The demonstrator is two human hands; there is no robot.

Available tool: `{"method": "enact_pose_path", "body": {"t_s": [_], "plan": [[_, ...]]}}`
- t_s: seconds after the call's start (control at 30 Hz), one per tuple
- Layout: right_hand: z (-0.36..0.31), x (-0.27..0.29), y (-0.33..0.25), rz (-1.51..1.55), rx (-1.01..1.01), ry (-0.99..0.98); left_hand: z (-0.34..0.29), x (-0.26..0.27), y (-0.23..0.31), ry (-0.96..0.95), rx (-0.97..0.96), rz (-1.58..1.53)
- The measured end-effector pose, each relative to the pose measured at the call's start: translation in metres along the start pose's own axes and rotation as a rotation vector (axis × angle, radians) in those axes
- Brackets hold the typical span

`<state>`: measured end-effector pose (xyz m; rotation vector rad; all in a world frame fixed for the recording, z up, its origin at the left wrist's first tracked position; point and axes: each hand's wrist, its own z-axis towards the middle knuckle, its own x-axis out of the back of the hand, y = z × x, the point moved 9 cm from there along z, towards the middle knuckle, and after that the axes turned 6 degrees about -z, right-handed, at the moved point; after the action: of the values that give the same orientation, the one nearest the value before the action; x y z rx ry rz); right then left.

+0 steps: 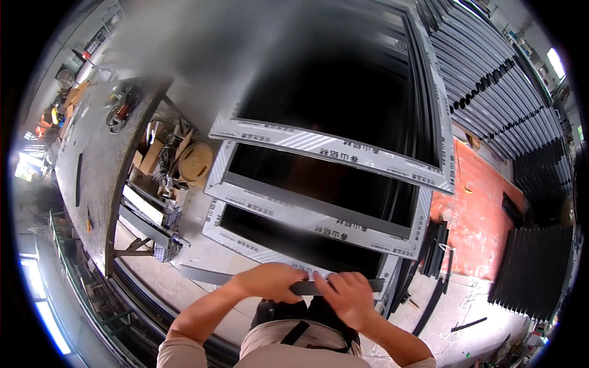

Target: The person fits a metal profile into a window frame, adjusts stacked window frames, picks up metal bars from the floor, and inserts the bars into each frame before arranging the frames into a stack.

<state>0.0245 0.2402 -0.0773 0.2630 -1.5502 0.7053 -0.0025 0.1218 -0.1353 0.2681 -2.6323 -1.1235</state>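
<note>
A long, thin dark-grey strip (pixel 205 276) runs crosswise in front of my waist, its left end reaching out past my forearm. My left hand (pixel 273 281) is closed around it left of the middle. Just to the right, my right hand (pixel 346 295) grips the same strip, fingers bent over its top. Right ahead stand rectangular window or door frames (pixel 331 149), wrapped in white printed film and stacked in steps with dark openings. The lowest frame (pixel 245 245) is closest to my hands. Whether the strip touches it, I cannot tell.
At left is a workbench (pixel 86 165) with a power tool (pixel 123 113) and a screwdriver (pixel 89 221). Beside it are cardboard pieces and a round tan disc (pixel 195 162). Long profiles (pixel 491 92) are racked at right, beyond an orange-red sheet (pixel 469 208) and dark bundled strips (pixel 532 273).
</note>
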Motion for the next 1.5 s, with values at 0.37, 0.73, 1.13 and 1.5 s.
{"method": "enact_pose_path", "body": {"t_s": [0.37, 0.73, 1.13, 1.5], "plan": [[-0.023, -0.063, 0.072, 0.184, -0.298, -0.006, 0.029, 0.032, -0.046, 0.738, -0.253, 0.655], [-0.003, -0.096, 0.083, 0.263, -0.267, -0.107, 0.038, 0.056, -0.058, 0.831, -0.286, 0.658], [-0.005, -0.126, 0.074, 0.236, -0.376, -0.123, 0.041, 0.059, -0.063, 0.804, -0.272, 0.706], [-0.018, -0.114, 0.087, 0.237, -0.383, 0.185, 0.060, 0.053, -0.059, 0.716, -0.249, 0.648]]}}
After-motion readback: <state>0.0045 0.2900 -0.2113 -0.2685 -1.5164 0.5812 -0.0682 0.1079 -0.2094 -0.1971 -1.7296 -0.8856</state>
